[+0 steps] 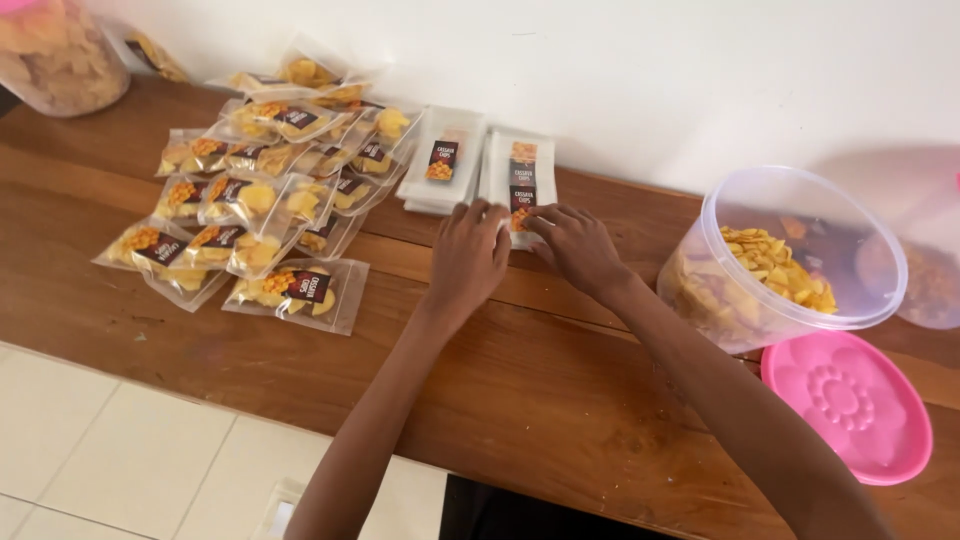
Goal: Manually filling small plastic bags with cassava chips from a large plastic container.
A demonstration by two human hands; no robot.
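Fingers of the left hand point(468, 255) and right hand point(575, 245) are pinching the near edge of the top empty pouch point(520, 185), lying just beyond them on its stack. Peeling carelessly, they are risking dragging two pouches, or nudging the filled chip packets point(255, 200) left of the left hand.

Both hands' fingers on empty pouch stack point(520, 185); filled chip pouches point(262, 190) left, chip tub point(780, 260) right.

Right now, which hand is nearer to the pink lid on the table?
The right hand is nearer. It lies on the stack of empty pouches, up and to the left of the pink lid. The left hand rests beside it, farther left.
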